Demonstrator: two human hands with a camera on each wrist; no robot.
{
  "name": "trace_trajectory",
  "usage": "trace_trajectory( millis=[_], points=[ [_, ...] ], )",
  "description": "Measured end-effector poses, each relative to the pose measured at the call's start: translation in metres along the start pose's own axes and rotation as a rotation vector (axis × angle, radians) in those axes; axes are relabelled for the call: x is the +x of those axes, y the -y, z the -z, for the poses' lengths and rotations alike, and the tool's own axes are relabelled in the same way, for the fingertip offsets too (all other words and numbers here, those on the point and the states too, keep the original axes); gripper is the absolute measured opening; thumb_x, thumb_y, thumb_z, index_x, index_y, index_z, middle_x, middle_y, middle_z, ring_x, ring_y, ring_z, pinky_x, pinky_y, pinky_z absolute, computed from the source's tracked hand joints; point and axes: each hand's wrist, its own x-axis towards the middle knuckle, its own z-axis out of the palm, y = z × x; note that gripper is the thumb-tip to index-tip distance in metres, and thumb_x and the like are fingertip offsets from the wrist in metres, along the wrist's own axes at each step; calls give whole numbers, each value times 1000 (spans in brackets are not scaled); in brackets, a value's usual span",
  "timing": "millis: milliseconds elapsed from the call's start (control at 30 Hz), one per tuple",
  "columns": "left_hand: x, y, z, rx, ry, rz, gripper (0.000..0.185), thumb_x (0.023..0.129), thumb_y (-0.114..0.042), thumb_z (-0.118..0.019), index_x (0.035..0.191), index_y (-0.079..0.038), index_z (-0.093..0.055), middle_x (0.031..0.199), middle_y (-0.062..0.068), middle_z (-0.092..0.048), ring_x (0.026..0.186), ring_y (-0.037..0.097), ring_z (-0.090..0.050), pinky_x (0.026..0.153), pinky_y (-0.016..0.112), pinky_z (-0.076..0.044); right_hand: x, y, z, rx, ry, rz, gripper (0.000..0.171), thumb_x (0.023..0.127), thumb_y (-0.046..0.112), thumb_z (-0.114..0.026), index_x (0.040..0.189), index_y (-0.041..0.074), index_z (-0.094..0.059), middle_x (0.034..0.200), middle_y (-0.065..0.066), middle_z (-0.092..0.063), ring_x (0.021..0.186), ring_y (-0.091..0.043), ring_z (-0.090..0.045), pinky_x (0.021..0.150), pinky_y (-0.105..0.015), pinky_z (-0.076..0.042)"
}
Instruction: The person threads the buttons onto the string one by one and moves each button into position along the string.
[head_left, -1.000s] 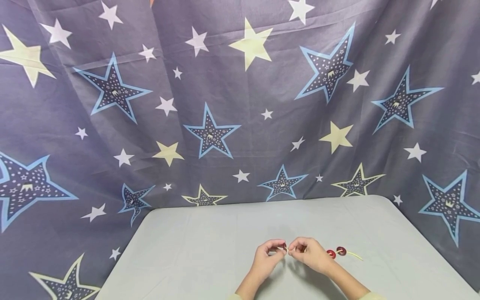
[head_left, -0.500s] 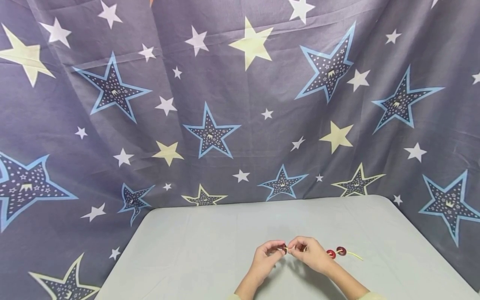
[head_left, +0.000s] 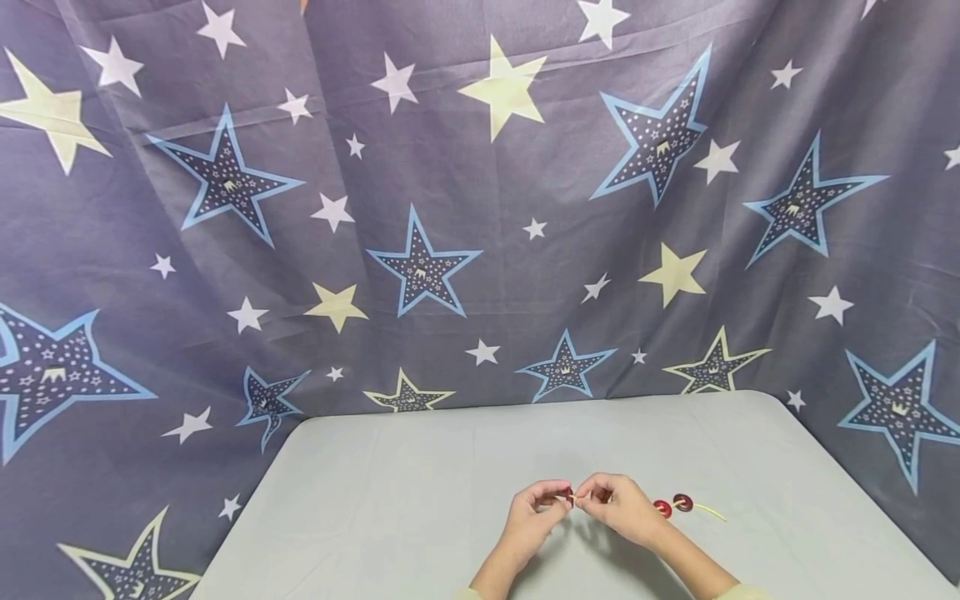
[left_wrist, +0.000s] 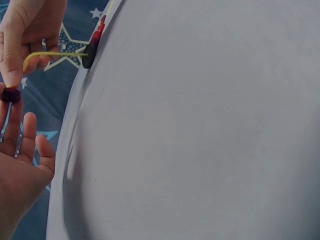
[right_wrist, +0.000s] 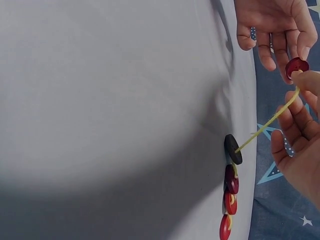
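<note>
Between the thumb and fingers of my left hand (head_left: 528,521) is a dark red round button (right_wrist: 297,66), best seen in the right wrist view. My right hand (head_left: 626,507) pinches a yellow cord (right_wrist: 270,120) close against that button. Whether the cord's tip is inside a hole is hidden by the fingertips. From the right hand the cord runs to a black button (right_wrist: 232,149). Beyond it on the same cord sit a dark red button (right_wrist: 231,179) and brighter red buttons (right_wrist: 230,202). Both hands are raised above the table.
A pale cloth-covered table (head_left: 420,467) lies under the hands. The cord's loose yellow end (head_left: 708,511) rests on it to the right, beyond a dark red button (head_left: 682,502). Behind the table hangs a grey-purple curtain (head_left: 465,208) printed with stars.
Both hands stay almost in place. The held button tilts slightly between the left fingers, with the right fingertips still beside it. The strung buttons on the table have not moved.
</note>
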Motion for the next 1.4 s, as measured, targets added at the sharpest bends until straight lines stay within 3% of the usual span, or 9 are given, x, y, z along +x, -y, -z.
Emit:
trace_trajectory(
  millis=[200,433,867,1000,1233,1400],
  points=[
    [-2,0,1,28,-6,-65,28,79,0,-63,106,7,-63,105,24,-65,78,3,-57,70,16,-45,0,0,0,-15,-2,-19,7,83,17,-68,84,9,-67,63,7,-52,58,2,-45,53,-20,-40],
    [-3,-4,1,68,-8,-70,27,79,-2,-64,105,4,-65,103,23,-66,80,8,-59,72,21,-41,1,2,1,13,0,-38,11,83,19,-68,86,9,-68,65,4,-54,59,2,-44,54,-18,-38],
    [-5,-9,0,98,-15,-67,27,78,-4,-66,103,3,-66,103,20,-67,79,6,-58,70,20,-39,1,1,1,18,13,-51,14,85,24,-67,86,11,-70,64,4,-54,57,1,-44,52,-19,-39],
    [-3,-2,0,110,-8,-76,26,77,-3,-66,103,3,-66,102,22,-67,79,5,-58,70,20,-41,1,1,0,42,7,-21,11,85,21,-68,85,10,-70,64,4,-54,57,1,-44,51,-19,-39],
    [9,26,0,93,-17,-69,27,78,-5,-66,105,-1,-67,103,16,-68,79,2,-57,68,18,-44,1,-1,-1,25,-7,30,5,84,15,-68,82,10,-69,62,7,-52,56,3,-43,51,-19,-39],
    [12,33,2,58,-7,-71,26,78,-8,-67,104,-4,-68,104,13,-69,79,1,-58,69,18,-47,1,-1,-2,20,-7,35,5,83,14,-68,82,10,-69,62,7,-52,57,3,-44,51,-19,-39]
  ],
)
